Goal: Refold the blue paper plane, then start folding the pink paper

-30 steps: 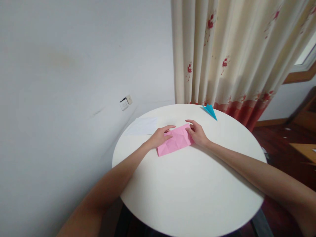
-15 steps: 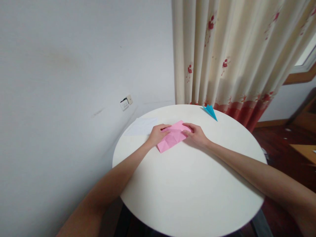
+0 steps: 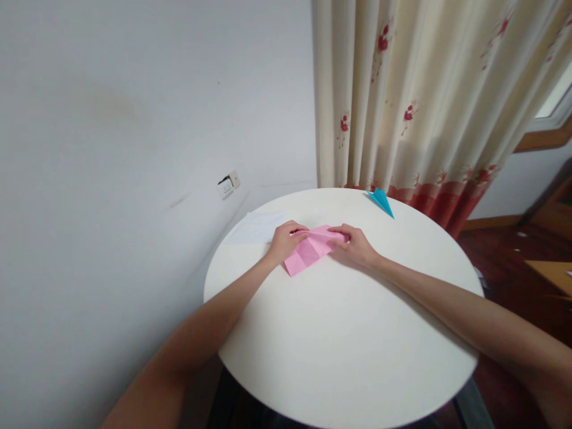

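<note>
1. Pink paper (image 3: 309, 251) is lying creased on the far half of the round white table (image 3: 348, 333), its near corner flat on the top and its far edge lifting between the two hands.
2. Left hand (image 3: 285, 240) is gripping the paper's left end, fingers curling over the edge and pinching the sheet.
3. Right hand (image 3: 355, 243) is gripping the paper's right end, thumb and fingers closing on the raised fold.
4. Both hands are sitting close together, with only a short stretch of pink showing between them, and both forearms are reaching in across the table from the near side.
5. White sheet (image 3: 257, 227) is lying flat just beyond the left hand, near the table's left rim.
6. Blue folded paper (image 3: 382, 201) is resting at the far rim, well apart from the right hand.
7. Cream curtain (image 3: 424, 101) with red flowers is hanging behind the table, and a wall socket (image 3: 227, 185) is showing on the grey wall to the left.
</note>
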`<state>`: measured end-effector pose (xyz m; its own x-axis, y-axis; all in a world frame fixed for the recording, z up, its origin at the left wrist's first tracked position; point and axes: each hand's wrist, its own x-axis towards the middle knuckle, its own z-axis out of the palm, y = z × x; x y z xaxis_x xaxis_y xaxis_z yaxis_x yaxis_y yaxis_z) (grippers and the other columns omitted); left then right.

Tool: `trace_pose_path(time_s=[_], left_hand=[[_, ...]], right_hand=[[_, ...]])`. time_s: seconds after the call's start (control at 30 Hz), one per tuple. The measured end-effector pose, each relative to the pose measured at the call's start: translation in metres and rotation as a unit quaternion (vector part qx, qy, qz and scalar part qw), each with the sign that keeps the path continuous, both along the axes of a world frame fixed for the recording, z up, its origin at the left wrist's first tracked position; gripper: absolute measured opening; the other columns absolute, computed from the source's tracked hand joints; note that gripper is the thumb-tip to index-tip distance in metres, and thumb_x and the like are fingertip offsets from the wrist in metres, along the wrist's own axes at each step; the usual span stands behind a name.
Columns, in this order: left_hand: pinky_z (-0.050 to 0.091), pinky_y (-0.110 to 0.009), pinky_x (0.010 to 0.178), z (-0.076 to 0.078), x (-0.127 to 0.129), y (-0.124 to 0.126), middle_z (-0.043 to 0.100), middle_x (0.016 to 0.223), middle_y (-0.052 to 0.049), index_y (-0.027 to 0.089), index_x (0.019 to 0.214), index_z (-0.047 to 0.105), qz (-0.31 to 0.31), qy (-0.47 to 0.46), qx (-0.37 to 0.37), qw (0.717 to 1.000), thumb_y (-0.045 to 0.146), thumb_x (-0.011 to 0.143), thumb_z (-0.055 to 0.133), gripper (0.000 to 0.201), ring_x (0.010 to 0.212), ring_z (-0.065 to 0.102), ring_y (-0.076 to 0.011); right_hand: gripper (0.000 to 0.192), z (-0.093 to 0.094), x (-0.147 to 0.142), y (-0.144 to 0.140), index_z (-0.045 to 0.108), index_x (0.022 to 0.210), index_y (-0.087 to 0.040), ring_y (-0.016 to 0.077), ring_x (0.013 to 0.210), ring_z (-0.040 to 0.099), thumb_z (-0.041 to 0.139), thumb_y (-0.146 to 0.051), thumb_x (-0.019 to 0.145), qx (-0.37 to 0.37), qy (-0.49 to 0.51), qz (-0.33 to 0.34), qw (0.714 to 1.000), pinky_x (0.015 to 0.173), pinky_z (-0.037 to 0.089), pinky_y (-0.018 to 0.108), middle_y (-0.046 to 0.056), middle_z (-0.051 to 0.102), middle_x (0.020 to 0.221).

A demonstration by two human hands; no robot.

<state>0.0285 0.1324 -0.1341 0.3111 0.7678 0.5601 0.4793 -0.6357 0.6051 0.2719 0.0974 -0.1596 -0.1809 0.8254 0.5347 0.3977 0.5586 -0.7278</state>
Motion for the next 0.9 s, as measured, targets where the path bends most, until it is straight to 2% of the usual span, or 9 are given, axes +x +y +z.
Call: trace_pose_path(time_s=[0.13,0.3,0.4,0.47,0.53,0.6,0.7,0.8,0.9], left_hand=[[0.05,-0.031,0.081,0.001,0.001,-0.001,0.073,0.09,-0.005,0.019,0.088,0.077,0.006,-0.039,-0.017,0.999,0.027,0.082,0.071,0.011,0.086,0.066,-0.02],[0.052,-0.032,0.083,0.001,0.003,-0.003,0.076,0.095,-0.007,0.017,0.094,0.078,0.004,-0.066,-0.073,0.995,0.025,0.082,0.068,0.016,0.087,0.067,-0.0202],[0.052,-0.03,0.079,0.0,0.004,-0.004,0.075,0.092,-0.006,0.015,0.116,0.072,-0.008,-0.083,-0.102,0.991,0.022,0.08,0.07,0.037,0.08,0.067,-0.0175],[0.053,-0.029,0.077,-0.001,0.004,-0.004,0.075,0.09,-0.005,0.015,0.121,0.069,-0.018,-0.084,-0.113,0.99,0.022,0.078,0.071,0.043,0.078,0.067,-0.0166],[0.053,-0.028,0.076,-0.001,0.005,-0.004,0.075,0.089,-0.006,0.014,0.112,0.073,-0.015,-0.074,-0.114,0.991,0.023,0.077,0.072,0.037,0.078,0.067,-0.0169],[0.053,-0.028,0.075,-0.001,0.005,-0.003,0.075,0.087,-0.006,0.015,0.103,0.075,-0.006,-0.069,-0.115,0.991,0.022,0.076,0.072,0.028,0.077,0.067,-0.0174],[0.052,-0.028,0.073,-0.001,0.006,-0.002,0.075,0.086,-0.006,0.015,0.095,0.076,-0.003,-0.068,-0.121,0.99,0.021,0.077,0.07,0.02,0.076,0.067,-0.0178],[0.051,-0.028,0.072,-0.001,0.006,-0.001,0.075,0.087,-0.007,0.014,0.091,0.076,-0.005,-0.073,-0.127,0.989,0.021,0.077,0.069,0.017,0.076,0.066,-0.0175],[0.05,-0.026,0.068,-0.002,0.005,-0.001,0.074,0.083,-0.005,0.015,0.094,0.074,-0.013,-0.082,-0.119,0.989,0.022,0.078,0.067,0.019,0.073,0.065,-0.0163]], right_hand=[[0.045,-0.001,-0.001,0.001,0.071,0.117,-0.015,0.0222,0.093,0.064,0.076,-0.034,0.077,-0.023,0.052,0.019,0.998,0.083,0.049,0.033,0.011,0.072,0.112],[0.035,-0.007,-0.001,0.01,0.074,0.103,-0.013,0.0193,0.076,0.062,0.072,-0.036,0.077,-0.058,0.105,0.001,0.993,0.071,0.049,0.031,0.008,0.073,0.09],[0.055,-0.008,0.0,0.012,0.064,0.125,-0.012,0.0165,0.068,0.058,0.072,-0.033,0.075,-0.049,0.126,-0.001,0.991,0.062,0.046,0.029,0.004,0.069,0.08],[0.069,-0.007,0.0,0.012,0.055,0.136,-0.012,0.016,0.065,0.057,0.073,-0.032,0.072,-0.061,0.149,0.001,0.987,0.06,0.045,0.028,0.002,0.067,0.077],[0.06,-0.006,0.0,0.011,0.061,0.127,-0.011,0.0167,0.068,0.058,0.072,-0.031,0.072,-0.08,0.157,0.008,0.984,0.062,0.046,0.028,0.003,0.068,0.08],[0.038,-0.005,0.0,0.01,0.07,0.104,-0.01,0.0174,0.07,0.057,0.07,-0.032,0.073,-0.09,0.14,0.01,0.986,0.063,0.045,0.028,0.005,0.068,0.081],[0.026,-0.005,0.002,0.011,0.07,0.081,-0.011,0.0166,0.067,0.054,0.067,-0.036,0.074,-0.097,0.104,0.007,0.99,0.061,0.042,0.027,0.003,0.065,0.073],[0.028,-0.006,0.002,0.013,0.069,0.082,-0.011,0.016,0.067,0.053,0.066,-0.038,0.076,-0.095,0.11,0.012,0.989,0.061,0.042,0.027,0.003,0.064,0.073],[0.037,-0.007,0.001,0.012,0.067,0.102,-0.01,0.0152,0.065,0.053,0.065,-0.038,0.077,-0.1,0.142,0.023,0.985,0.058,0.041,0.027,0.004,0.065,0.076]])
